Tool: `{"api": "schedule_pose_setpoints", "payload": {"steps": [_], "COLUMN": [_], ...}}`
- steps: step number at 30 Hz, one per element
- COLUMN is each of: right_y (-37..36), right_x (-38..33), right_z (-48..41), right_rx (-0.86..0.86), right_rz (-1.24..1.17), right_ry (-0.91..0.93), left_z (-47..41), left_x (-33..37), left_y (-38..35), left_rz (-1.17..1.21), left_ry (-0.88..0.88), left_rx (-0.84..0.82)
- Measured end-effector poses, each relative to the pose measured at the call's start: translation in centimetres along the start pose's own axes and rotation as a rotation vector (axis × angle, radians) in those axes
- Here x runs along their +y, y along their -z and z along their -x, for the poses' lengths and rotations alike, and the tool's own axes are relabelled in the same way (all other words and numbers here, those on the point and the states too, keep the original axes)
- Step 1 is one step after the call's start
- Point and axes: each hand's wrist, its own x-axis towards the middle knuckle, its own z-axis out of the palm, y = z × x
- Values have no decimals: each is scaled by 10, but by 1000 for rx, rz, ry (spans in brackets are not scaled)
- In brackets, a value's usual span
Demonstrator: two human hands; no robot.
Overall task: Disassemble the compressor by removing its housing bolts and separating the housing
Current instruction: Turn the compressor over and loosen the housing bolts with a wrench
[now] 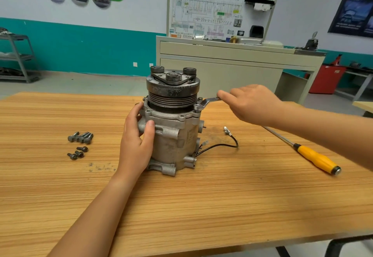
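Standing upright on the worktop (181, 206), the compressor (173, 135) was held by the left hand (139, 135), fingers curled round its side so it would not turn. The right hand (250, 103) gripped a wrench (207, 101) set on a bolt (197, 106) at the compressor's top rim, likely to loosen it. Loose bolts (80, 137) lay left of the compressor.
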Motion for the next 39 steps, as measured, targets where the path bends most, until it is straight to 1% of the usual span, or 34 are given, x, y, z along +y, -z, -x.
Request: {"api": "schedule_pose_setpoints", "payload": {"steps": [4,8,10,12,13,15,16,19,21,23,26,31,34,39], "right_y": [-33,-46,-39,-23,-13,7,16,33,37,42,51,81,89,85], "right_x": [-19,-36,-36,-39,-41,-48,-51,-57,-60,-64,-64,-81,-96,-80], "right_z": [-35,-45,-33,-15,-6,11,17,28,28,28,26,7,-7,-5], "right_rx": [270,393,486,521,511,431,351,20,-112,-154,-213,-473,-603,-585], "right_rz": [-108,-234,-382,-505,-536,-506,-461,-323,-301,-316,-235,30,111,223], "right_ry": [-106,-221,-358,-464,-485,-460,-433,-410,-433,-450,-428,-339,-214,-134], "left_z": [0,1,1,0,0,1,1,0,0,0,0,0,0,0], "left_x": [-2,0,1,1,0,-1,-1,0,-1,-2,-2,-4,-4,-4], "left_y": [2,2,1,0,0,0,0,-1,-1,-1,-1,-2,-2,-2], "left_rz": [-45,-42,-41,-42,-41,-44,-46,-46,-47,-50,-47,-46,-48,-49], "left_ry": [-22,-15,-15,-14,-11,-7,-9,-18,-19,-19,-19,-19,-21,-30], "left_rx": [-16,-13,-13,-3,2,7,9,14,15,17,17,23,20,24]}}
